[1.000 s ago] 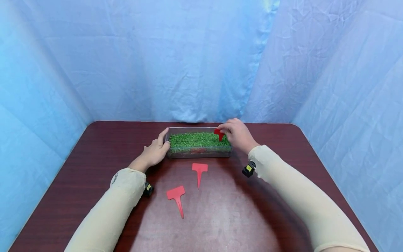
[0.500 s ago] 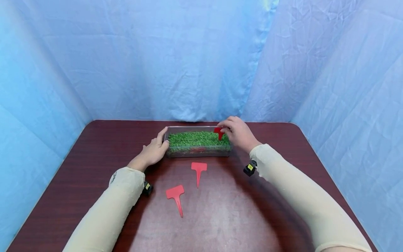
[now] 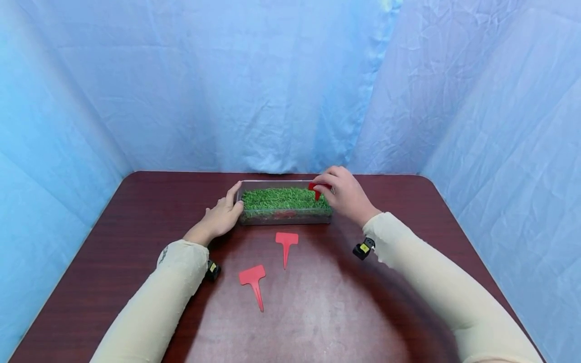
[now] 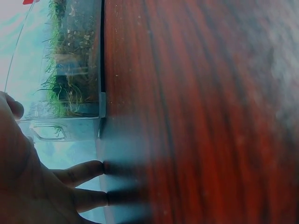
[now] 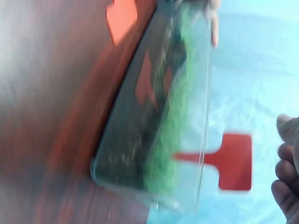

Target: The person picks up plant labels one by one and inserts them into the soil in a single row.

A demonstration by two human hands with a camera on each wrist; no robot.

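Observation:
A clear plastic box (image 3: 283, 218) filled with green grass stands at the table's far middle. A red T-shaped tag (image 3: 317, 188) stands with its stem in the grass at the box's right end. My right hand (image 3: 346, 195) is at that tag. In the right wrist view the tag (image 5: 233, 161) stands free, with a gap to my curled fingers (image 5: 286, 176). My left hand (image 3: 222, 216) rests straight-fingered against the box's left end, and its fingers (image 4: 83, 173) lie on the table beside the box (image 4: 70, 74).
Two more red T-shaped tags lie flat on the dark wood table (image 3: 113, 242) in front of the box, one (image 3: 287, 242) near it and one (image 3: 253, 280) closer to me. Blue cloth walls surround the table on three sides.
My right forearm has drawn back slightly toward me, with the fingers still beside the standing tag. The left hand and the box have not moved.

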